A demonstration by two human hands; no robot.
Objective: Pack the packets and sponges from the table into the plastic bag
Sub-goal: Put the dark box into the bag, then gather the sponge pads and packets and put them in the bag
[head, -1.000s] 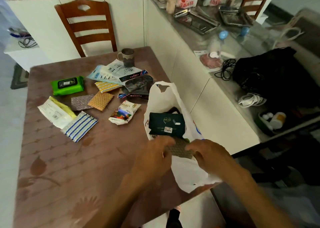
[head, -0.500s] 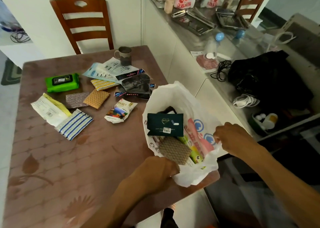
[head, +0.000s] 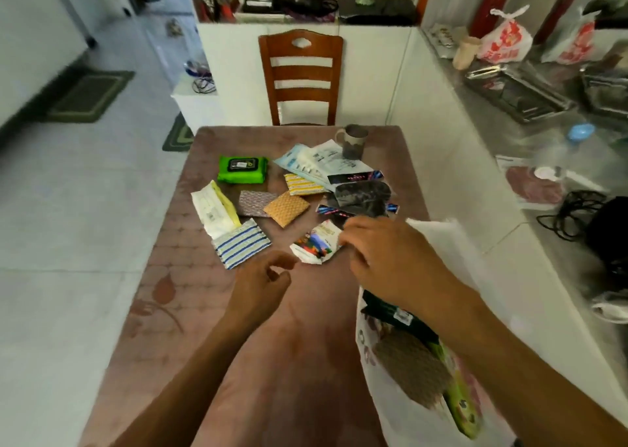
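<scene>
Floor (head: 85, 208) pale tile, white cabinets behind. Table (head: 204, 327) brown, leaf-patterned; wooden chair (head: 300, 76) at far edge. Plastic bag (head: 407, 409) at near right corner, part filled. Packets and sponges (head: 287, 207) scattered mid-table. Right hand (head: 384, 256) pinching colourful packet (head: 314, 244); left hand (head: 261, 283) loosely curled, holding nothing.

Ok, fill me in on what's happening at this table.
A person is packing packets and sponges into a white plastic bag at the table's right edge. The bag already holds a dark green packet and a brown sponge. The right hand reaches over to a colourful snack packet and touches its edge. The left hand hovers beside it, loosely curled and holding nothing. A green wipes pack and several sponges and packets are not yet packed.
</scene>
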